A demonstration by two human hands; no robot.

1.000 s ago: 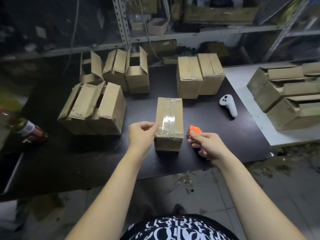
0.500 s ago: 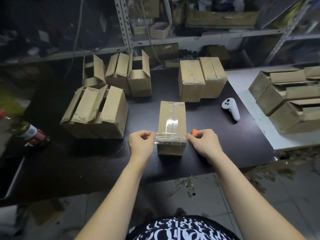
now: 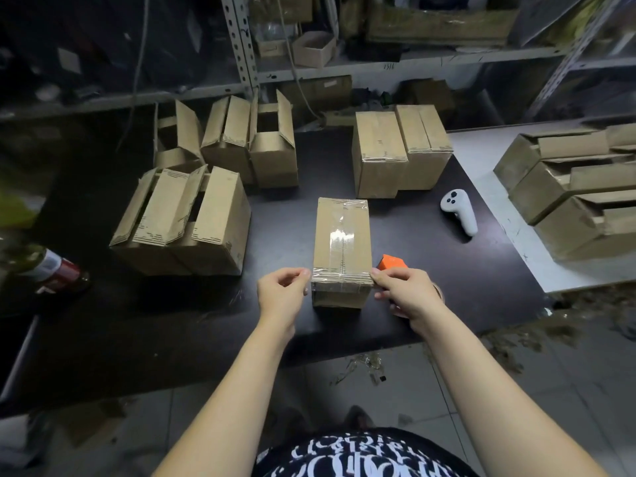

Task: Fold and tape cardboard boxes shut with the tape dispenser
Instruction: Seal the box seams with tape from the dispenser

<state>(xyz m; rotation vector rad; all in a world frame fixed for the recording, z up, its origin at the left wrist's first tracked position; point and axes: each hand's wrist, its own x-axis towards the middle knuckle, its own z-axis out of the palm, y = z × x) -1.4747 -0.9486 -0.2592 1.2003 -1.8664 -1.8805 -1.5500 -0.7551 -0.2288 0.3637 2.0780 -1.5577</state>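
A small closed cardboard box (image 3: 342,242) stands on the black table (image 3: 282,222) in front of me, with shiny clear tape running along its top seam. A strip of clear tape (image 3: 340,282) lies across its near edge. My left hand (image 3: 284,292) pinches the strip's left end at the box's near left corner. My right hand (image 3: 404,292) pinches the right end at the near right corner. The orange tape dispenser (image 3: 392,262) lies on the table just behind my right hand, partly hidden by it.
Open-flapped boxes stand at left (image 3: 186,222) and back left (image 3: 254,146). Two taped boxes (image 3: 399,149) stand at the back. A white controller (image 3: 459,211) lies to the right. Further boxes (image 3: 568,187) sit on the white table. A bottle (image 3: 51,270) lies at far left.
My right hand left the orange dispenser and came to the box's near right corner. Both hands now hold a tape strip across the box's near edge.
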